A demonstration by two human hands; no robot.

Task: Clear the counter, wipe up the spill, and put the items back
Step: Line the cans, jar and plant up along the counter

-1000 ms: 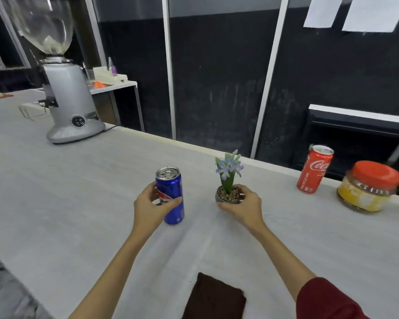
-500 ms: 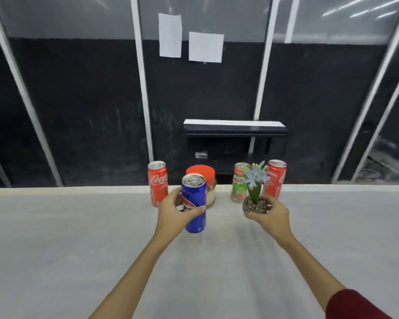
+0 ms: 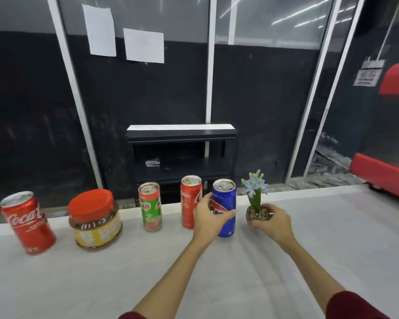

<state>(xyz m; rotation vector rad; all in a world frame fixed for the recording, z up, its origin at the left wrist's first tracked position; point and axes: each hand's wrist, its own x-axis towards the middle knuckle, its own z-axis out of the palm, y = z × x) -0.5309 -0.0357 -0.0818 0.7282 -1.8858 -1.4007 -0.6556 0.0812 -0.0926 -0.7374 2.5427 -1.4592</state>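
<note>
At the far edge of the desk (image 3: pixel 286 284), the left hand (image 3: pixel 209 221) grips a blue can (image 3: pixel 225 208) and the right hand (image 3: pixel 271 221) a flower pot (image 3: pixel 258 214), both carried over from mid-desk to join the row, clearing the wiping space.

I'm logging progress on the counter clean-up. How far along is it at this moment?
Early, by the look of it. Already lined up along the counter's back edge: a red can, an orange-lidded jar, a green can and a second red can. In hand: the left hand grips a blue can, the right hand holds a small potted flower. No spill or cloth shows here, so wiping and returning the items appear to remain.
</note>
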